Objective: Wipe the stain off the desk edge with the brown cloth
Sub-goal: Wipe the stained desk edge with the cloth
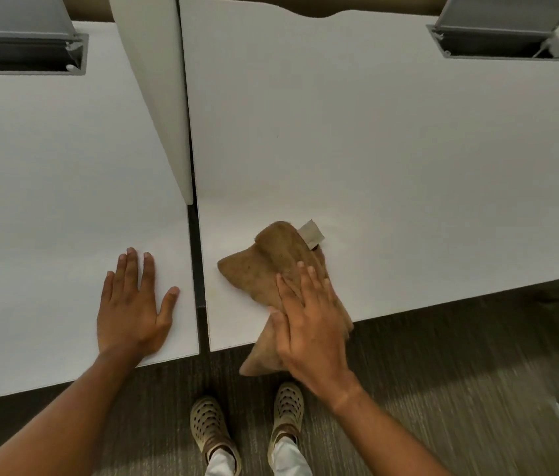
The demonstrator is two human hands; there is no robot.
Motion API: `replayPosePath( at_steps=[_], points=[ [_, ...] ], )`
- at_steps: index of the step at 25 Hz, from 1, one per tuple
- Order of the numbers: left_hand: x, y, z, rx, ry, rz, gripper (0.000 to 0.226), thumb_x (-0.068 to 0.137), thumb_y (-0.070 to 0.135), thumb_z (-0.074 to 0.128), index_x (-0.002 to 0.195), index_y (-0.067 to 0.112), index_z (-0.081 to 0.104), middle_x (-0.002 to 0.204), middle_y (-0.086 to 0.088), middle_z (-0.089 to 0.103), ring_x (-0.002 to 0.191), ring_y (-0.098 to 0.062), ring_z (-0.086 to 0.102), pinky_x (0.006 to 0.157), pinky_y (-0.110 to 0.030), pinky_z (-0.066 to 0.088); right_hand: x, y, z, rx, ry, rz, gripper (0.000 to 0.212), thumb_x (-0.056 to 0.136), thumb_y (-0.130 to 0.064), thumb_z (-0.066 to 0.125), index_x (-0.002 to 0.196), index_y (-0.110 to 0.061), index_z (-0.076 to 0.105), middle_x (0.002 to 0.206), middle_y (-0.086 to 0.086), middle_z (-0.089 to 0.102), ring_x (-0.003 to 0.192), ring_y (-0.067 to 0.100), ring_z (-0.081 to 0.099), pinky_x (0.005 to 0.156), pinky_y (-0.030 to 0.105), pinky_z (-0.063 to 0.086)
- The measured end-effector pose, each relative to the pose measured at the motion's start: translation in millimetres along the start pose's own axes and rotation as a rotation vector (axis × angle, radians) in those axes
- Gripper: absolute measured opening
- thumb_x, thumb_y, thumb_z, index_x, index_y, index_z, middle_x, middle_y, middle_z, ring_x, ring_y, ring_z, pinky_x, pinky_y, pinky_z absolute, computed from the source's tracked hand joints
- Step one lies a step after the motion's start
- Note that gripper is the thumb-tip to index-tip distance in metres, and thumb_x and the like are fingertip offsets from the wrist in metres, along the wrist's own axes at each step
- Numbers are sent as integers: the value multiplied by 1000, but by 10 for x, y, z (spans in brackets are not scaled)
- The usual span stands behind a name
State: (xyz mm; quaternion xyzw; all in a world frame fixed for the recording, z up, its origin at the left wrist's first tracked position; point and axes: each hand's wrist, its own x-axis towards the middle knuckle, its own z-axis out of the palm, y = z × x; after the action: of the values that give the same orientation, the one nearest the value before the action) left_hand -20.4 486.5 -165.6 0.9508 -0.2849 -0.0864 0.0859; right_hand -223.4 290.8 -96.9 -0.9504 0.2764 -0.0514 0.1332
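We see two white desks side by side, split by a dark gap (199, 269) and a white divider (154, 91) standing upright between them at the back.

Right hand (312, 324) lies flat, fingers spread, palm down on the brown cloth (264, 269); it presses the cloth, not pinching it. The cloth sits at the near edge of the right desk (408, 166), close to its left corner. Part of the cloth lies on the top, part hangs over the front edge below the hand. A pale tag (310, 233) sticks out at the cloth's far end.

A faint yellowish stain (214, 292) shows on the right desk just left of the cloth, near the gap. It is dim, so we cannot tell its outline.

Left hand (134, 304) lies open and flat on the left desk (48, 201), fingers spread, holding nothing, thumb near the desk's right edge.

Containers: each desk has a recessed cable box at the back, lid tipped up, the left box (24, 53) and the right box (501, 41). Inside both is dark; we cannot tell what is in them.

Below, beige perforated shoes (247, 427) stand on grey carpet (460, 372).
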Motion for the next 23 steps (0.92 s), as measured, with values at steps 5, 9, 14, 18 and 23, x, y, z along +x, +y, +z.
replayPosePath(
  at_steps=[5,9,14,18,23],
  points=[
    [1,13,-13,-2,2,-3,82,92,64,15,156,12,9,165,-14,4,152,-24,-1,123,-43,5,10,1000,-376,-128,47,409,61,98,-49,25,151,-20,33,161,16,25,150,31,18,121,54,17],
    [-1,60,-36,22,-6,-13,81,93,61,16,156,12,6,165,-14,1,152,-24,-4,123,-42,3,218,755,-303,-108,49,479,66,98,-55,13,155,-21,21,163,18,14,152,32,7,123,54,7],
    [0,58,-47,28,-20,-14,80,93,60,16,156,11,3,164,-14,-2,152,-25,-6,123,-44,4,167,-62,-84,-58,-70,175,61,101,-53,8,156,-27,5,164,12,-5,152,24,-12,123,44,-8],
    [-5,59,-50,29,-30,-12,81,93,61,14,156,13,-2,164,-12,-6,152,-23,-10,123,-41,0,129,-421,22,-80,-163,-33,60,101,-49,14,156,-26,6,165,12,-3,153,26,-9,124,48,-1],
    [-7,28,-9,14,-10,0,80,94,62,13,156,15,-5,164,-9,-11,151,-22,-13,123,-40,-2,613,-408,-17,16,-160,73,60,99,-47,14,153,-24,5,165,11,0,153,25,-6,123,40,-9]
  ],
)
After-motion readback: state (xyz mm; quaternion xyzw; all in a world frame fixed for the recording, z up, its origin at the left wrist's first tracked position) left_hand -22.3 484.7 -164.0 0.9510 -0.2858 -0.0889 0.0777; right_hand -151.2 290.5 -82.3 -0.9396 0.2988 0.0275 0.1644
